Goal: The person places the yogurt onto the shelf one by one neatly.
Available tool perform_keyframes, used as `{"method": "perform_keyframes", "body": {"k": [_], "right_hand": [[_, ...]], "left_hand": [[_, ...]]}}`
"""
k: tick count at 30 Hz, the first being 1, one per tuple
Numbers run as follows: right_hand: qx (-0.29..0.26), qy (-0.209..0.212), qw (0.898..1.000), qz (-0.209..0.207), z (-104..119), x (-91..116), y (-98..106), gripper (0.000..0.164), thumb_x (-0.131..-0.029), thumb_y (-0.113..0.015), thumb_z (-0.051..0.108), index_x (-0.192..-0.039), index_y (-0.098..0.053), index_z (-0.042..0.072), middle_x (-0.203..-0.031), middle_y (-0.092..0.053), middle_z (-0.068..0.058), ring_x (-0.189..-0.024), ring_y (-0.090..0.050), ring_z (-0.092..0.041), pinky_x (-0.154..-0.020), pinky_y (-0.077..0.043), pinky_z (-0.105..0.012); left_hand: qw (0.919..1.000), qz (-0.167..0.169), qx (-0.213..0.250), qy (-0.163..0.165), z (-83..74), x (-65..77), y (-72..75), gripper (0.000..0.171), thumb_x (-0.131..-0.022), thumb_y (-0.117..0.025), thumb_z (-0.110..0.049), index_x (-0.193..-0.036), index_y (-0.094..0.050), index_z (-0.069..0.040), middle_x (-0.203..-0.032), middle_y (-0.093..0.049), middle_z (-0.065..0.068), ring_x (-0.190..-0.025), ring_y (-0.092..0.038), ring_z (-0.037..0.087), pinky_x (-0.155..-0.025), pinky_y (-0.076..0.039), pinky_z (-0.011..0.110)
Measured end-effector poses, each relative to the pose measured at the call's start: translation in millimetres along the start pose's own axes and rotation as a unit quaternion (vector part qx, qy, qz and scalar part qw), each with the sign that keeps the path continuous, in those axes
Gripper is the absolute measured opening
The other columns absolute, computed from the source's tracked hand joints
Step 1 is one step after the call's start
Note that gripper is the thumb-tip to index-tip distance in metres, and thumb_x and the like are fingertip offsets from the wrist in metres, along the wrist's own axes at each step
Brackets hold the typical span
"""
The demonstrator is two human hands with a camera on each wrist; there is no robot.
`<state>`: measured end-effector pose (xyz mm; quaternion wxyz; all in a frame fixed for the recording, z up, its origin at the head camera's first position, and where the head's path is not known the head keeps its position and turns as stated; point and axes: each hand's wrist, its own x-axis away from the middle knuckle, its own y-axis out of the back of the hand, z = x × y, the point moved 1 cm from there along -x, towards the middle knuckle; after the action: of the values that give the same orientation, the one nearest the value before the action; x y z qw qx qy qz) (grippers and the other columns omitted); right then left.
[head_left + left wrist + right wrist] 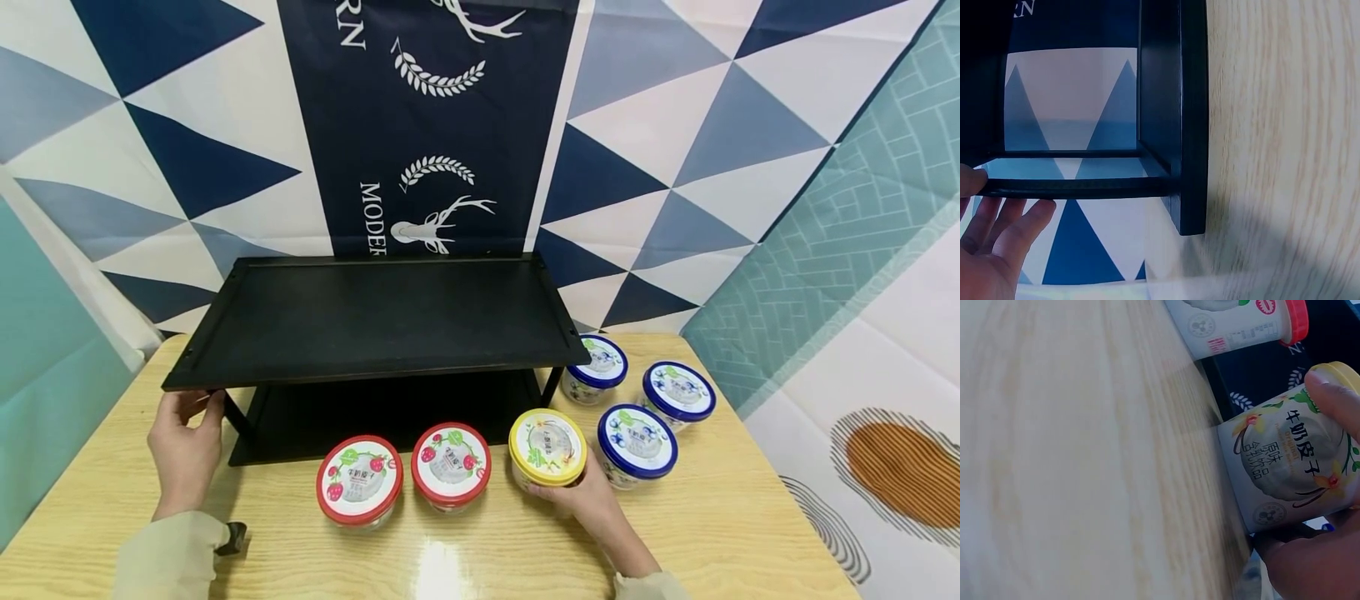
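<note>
While the right hand (pixel 581 498) grips the yellow-lidded cup (pixel 547 447), the handling calls for a firm but gentle hold, since the wall may dent under hard squeezing. The cup is best kept upright, with pressure on its side rather than on the lid's rim, where the thumb sits close. Taking twelve o'clock as straight ahead of the person, a blue-lidded cup (pixel 637 442) is near at three, a red-lidded cup (pixel 451 465) at nine, and the right front post (pixel 552 385) of the black shelf (pixel 390 321) at twelve, so slow, short shifts suit better than a wide swing. The left hand (pixel 183 458) pinches the left front post (pixel 1085 187) near its upper end; even pressure there should serve better than tugging, which could skew the frame.

The yellow-lidded cup lies at eleven o'clock of the right hand, inside its grasp, and at three o'clock of the left hand, well apart from it. It is just in front of the shelf's right front corner; whether its base fully touches the desk (pixel 262 542) I cannot tell. A second red-lidded cup (pixel 360 481) stands farther out at nine, another blue-lidded cup (pixel 597 362) at one, and a third (pixel 678 392) at two.
</note>
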<state>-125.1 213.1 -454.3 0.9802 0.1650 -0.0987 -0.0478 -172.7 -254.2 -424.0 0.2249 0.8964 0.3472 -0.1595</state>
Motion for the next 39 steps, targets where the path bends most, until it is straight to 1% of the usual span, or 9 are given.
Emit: {"method": "perform_keyframes", "body": {"k": [6, 10, 15, 21, 29, 32, 36, 38, 39], "right_hand": [[-0.001, 0.007, 1.0, 0.003, -2, 0, 0, 0.097, -0.061, -0.087, 0.015, -0.141, -0.032, 0.013, -0.137, -0.044, -0.012, -0.128, -0.04, -0.028, -0.11, -0.026, -0.049], [-0.016, 0.004, 1.0, 0.004, -2, 1, 0, 0.1, -0.06, -0.088, 0.013, -0.142, -0.029, 0.013, -0.139, -0.042, -0.011, -0.13, -0.039, -0.027, -0.111, -0.027, -0.047], [-0.024, -0.013, 1.0, -0.007, -1, 3, -1, 0.104, -0.058, -0.089, 0.013, -0.142, -0.028, 0.012, -0.141, -0.041, -0.012, -0.131, -0.038, -0.029, -0.111, -0.028, -0.047], [-0.025, -0.012, 0.999, -0.024, -2, 6, 1, 0.104, -0.058, -0.088, 0.009, -0.142, -0.027, 0.009, -0.14, -0.041, -0.013, -0.13, -0.038, -0.028, -0.111, -0.028, -0.045], [-0.019, -0.004, 0.999, -0.031, 1, 9, 6, 0.105, -0.058, -0.088, 0.008, -0.143, -0.026, 0.009, -0.141, -0.039, -0.015, -0.131, -0.035, -0.028, -0.112, -0.025, -0.046], [-0.017, 0.003, 0.999, -0.032, 4, 10, 8, 0.104, -0.059, -0.087, 0.007, -0.143, -0.026, 0.012, -0.141, -0.04, -0.012, -0.131, -0.036, -0.025, -0.111, -0.027, -0.04], [-0.014, 0.02, 0.999, -0.032, 11, 13, 10, 0.103, -0.06, -0.087, 0.007, -0.143, -0.027, 0.017, -0.141, -0.041, -0.006, -0.127, -0.038, -0.015, -0.102, -0.032, -0.016], [-0.018, 0.028, 0.999, -0.034, 16, 14, 10, 0.102, -0.061, -0.086, 0.007, -0.143, -0.027, 0.018, -0.14, -0.041, -0.004, -0.123, -0.04, -0.007, -0.094, -0.032, -0.007], [-0.022, 0.03, 0.999, -0.034, 19, 15, 10, 0.102, -0.061, -0.086, 0.007, -0.143, -0.027, 0.018, -0.141, -0.041, -0.004, -0.123, -0.04, -0.008, -0.091, -0.032, -0.004]], "left_hand": [[1.0, 0.001, -0.002, 0.005, 2.0, 1.3, 0.1, 0.021, -0.091, -0.058, -0.014, -0.111, -0.059, -0.008, -0.087, -0.049, -0.029, -0.082, -0.048, -0.017, -0.072, -0.037, 0.007], [1.0, 0.002, -0.004, 0.002, 2.4, 2.0, -0.2, 0.022, -0.091, -0.058, -0.014, -0.112, -0.059, -0.007, -0.088, -0.048, -0.03, -0.082, -0.047, -0.018, -0.072, -0.037, 0.007], [0.9999, 0.003, -0.012, 0.002, 1.0, 2.9, -1.2, 0.024, -0.091, -0.057, -0.014, -0.114, -0.058, -0.006, -0.089, -0.046, -0.032, -0.083, -0.046, -0.019, -0.072, -0.037, 0.008], [0.9999, 0.007, -0.012, -0.003, 1.3, 2.7, -4.5, 0.025, -0.091, -0.057, -0.014, -0.114, -0.057, -0.004, -0.089, -0.046, -0.031, -0.083, -0.046, -0.019, -0.07, -0.036, 0.005], [0.9998, 0.005, -0.019, 0.006, 0.9, 4.5, -2.5, 0.025, -0.092, -0.056, -0.015, -0.115, -0.057, -0.006, -0.089, -0.045, -0.032, -0.082, -0.045, -0.019, -0.071, -0.036, 0.007], [0.9998, 0.002, -0.018, 0.001, 0.9, 3.8, -1.9, 0.025, -0.092, -0.057, -0.015, -0.115, -0.057, -0.005, -0.088, -0.045, -0.033, -0.082, -0.045, -0.019, -0.071, -0.037, 0.008], [0.9999, -0.003, -0.012, -0.008, 1.8, 2.1, -1.5, 0.025, -0.091, -0.057, -0.013, -0.114, -0.057, -0.003, -0.087, -0.046, -0.033, -0.082, -0.046, -0.019, -0.07, -0.037, 0.008], [0.9999, -0.004, -0.01, -0.011, 2.0, 1.6, -1.2, 0.025, -0.091, -0.057, -0.013, -0.114, -0.057, -0.003, -0.087, -0.046, -0.032, -0.082, -0.046, -0.019, -0.069, -0.036, 0.007], [0.9999, -0.004, -0.011, -0.011, 2.0, 1.4, -0.9, 0.025, -0.091, -0.057, -0.013, -0.114, -0.057, -0.004, -0.087, -0.046, -0.032, -0.082, -0.046, -0.019, -0.069, -0.036, 0.006]]}}
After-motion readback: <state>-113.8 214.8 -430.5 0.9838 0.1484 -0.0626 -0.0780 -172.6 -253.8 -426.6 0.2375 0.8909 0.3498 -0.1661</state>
